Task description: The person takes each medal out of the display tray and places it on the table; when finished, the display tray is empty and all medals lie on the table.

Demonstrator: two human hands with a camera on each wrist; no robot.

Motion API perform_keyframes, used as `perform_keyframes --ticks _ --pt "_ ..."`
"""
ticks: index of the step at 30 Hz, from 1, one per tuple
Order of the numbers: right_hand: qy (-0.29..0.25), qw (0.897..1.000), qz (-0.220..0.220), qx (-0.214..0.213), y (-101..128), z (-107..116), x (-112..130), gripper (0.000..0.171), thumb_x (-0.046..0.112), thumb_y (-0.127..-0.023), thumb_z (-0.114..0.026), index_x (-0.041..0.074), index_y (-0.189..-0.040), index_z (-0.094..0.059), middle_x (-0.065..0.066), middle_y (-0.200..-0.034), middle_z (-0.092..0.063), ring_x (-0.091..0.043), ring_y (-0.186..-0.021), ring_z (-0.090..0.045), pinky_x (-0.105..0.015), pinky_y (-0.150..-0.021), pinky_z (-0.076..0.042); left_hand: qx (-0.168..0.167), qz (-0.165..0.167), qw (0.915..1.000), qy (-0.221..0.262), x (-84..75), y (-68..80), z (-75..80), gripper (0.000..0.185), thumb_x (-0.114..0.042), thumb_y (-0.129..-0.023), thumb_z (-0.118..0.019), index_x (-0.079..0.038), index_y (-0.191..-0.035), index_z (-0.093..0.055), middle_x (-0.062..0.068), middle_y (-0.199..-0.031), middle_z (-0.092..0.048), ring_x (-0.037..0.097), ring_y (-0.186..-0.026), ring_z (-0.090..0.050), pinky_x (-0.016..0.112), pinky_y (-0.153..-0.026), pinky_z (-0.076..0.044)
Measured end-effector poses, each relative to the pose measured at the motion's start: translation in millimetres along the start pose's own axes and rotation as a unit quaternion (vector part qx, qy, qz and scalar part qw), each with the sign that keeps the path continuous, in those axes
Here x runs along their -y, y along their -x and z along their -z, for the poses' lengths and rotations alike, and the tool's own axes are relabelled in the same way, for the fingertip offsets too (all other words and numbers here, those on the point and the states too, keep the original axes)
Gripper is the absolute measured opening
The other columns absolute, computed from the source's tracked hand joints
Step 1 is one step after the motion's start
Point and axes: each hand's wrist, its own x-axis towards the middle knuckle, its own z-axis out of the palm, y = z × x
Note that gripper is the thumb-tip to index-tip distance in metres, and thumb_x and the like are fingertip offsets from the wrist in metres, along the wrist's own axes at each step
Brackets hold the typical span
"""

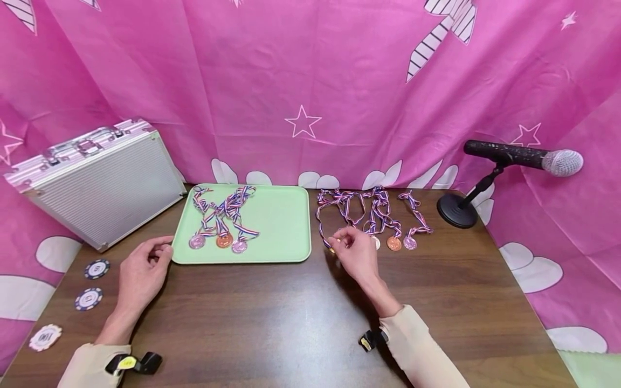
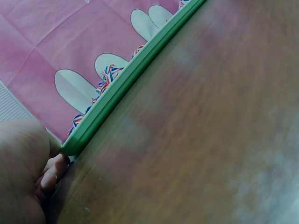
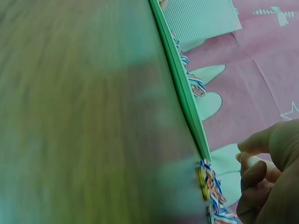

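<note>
My left hand (image 1: 145, 267) pinches the near left corner of a light green tray (image 1: 276, 226), thumb above and fingers below in the left wrist view. On the tray's left half lie two pinkish medals (image 1: 197, 241) and a bronze medal (image 1: 225, 240), their striped ribbons bunched behind. My right hand (image 1: 356, 252) hovers right of the tray, fingers loosely bent, at a gold medal (image 3: 202, 183) that it mostly covers in the head view. In the right wrist view the fingertips (image 3: 243, 148) stand apart from that medal, with nothing visible between them.
Right of the hand lie a silver medal (image 1: 376, 242), a bronze medal (image 1: 394, 244) and a pinkish medal (image 1: 409, 243) with tangled ribbons. A microphone (image 1: 524, 156) on a stand is at the back right. A silver case (image 1: 107, 183) and poker chips (image 1: 89, 299) are at left.
</note>
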Motion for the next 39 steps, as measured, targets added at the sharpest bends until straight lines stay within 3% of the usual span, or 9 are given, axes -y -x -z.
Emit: perform_keyframes --ticks 10,16,22,26,29,35,39 --pt "-0.026 0.999 0.026 0.010 0 -28 22 0.005 0.008 -0.091 -0.087 0.008 -0.093 -0.082 0.001 -0.069 -0.070 -0.005 -0.057 -0.059 -0.028 -0.064 -0.052 0.003 0.004 1.0000 -0.001 -0.4 0.7 0.5 0.031 -0.018 -0.109 -0.063 -0.004 -0.133 -0.077 0.011 -0.108 -0.070 0.000 -0.080 -0.050 0.015 -0.069 -0.037" --pt "-0.025 0.998 0.034 0.046 1 -56 43 0.006 0.013 -0.093 -0.087 0.010 -0.094 -0.082 0.004 -0.068 -0.067 -0.005 -0.058 -0.056 -0.030 -0.063 -0.051 -0.004 0.002 1.0000 0.002 0.7 1.3 0.3 0.030 -0.016 -0.108 -0.065 -0.003 -0.132 -0.078 0.013 -0.108 -0.071 -0.003 -0.079 -0.048 0.012 -0.068 -0.035" --pt "-0.016 0.997 0.064 0.050 2 -88 52 0.008 0.020 -0.093 -0.087 0.016 -0.089 -0.082 0.011 -0.064 -0.064 -0.002 -0.056 -0.055 -0.028 -0.062 -0.049 -0.002 -0.005 1.0000 0.003 0.3 -0.4 -1.1 0.030 -0.016 -0.108 -0.066 -0.002 -0.133 -0.077 0.014 -0.108 -0.072 -0.003 -0.078 -0.048 0.012 -0.068 -0.035" --pt "-0.019 0.996 0.043 0.078 4 -100 70 0.007 0.017 -0.093 -0.087 0.015 -0.088 -0.083 0.011 -0.063 -0.063 -0.002 -0.057 -0.055 -0.027 -0.063 -0.048 -0.002 -0.004 1.0000 0.003 1.1 -0.6 -0.8 0.030 -0.015 -0.108 -0.067 -0.002 -0.132 -0.077 0.014 -0.108 -0.071 -0.003 -0.079 -0.048 0.011 -0.068 -0.035" --pt "-0.008 0.995 0.033 0.089 5 -109 77 0.007 0.020 -0.093 -0.087 0.018 -0.088 -0.083 0.013 -0.063 -0.062 -0.001 -0.058 -0.055 -0.027 -0.062 -0.048 -0.001 -0.005 1.0000 0.003 1.9 -0.7 -0.7 0.030 -0.015 -0.108 -0.067 -0.001 -0.132 -0.077 0.014 -0.108 -0.071 -0.004 -0.079 -0.048 0.011 -0.068 -0.035" --pt "0.036 0.996 0.058 0.060 3 -141 68 0.010 0.032 -0.091 -0.088 0.025 -0.085 -0.083 0.017 -0.062 -0.061 -0.002 -0.060 -0.058 -0.030 -0.058 -0.047 -0.003 -0.004 1.0000 0.000 2.3 -0.6 -1.3 0.030 -0.016 -0.108 -0.066 -0.002 -0.132 -0.078 0.013 -0.108 -0.071 -0.004 -0.079 -0.049 0.011 -0.068 -0.035" --pt "0.061 0.995 0.048 0.064 -1 -155 69 0.016 0.040 -0.089 -0.092 0.027 -0.085 -0.082 0.018 -0.063 -0.061 -0.002 -0.060 -0.058 -0.027 -0.056 -0.045 -0.001 -0.005 1.0000 -0.003 1.2 -1.7 0.0 0.030 -0.016 -0.108 -0.065 -0.003 -0.132 -0.078 0.013 -0.107 -0.071 -0.003 -0.077 -0.049 0.013 -0.067 -0.036"
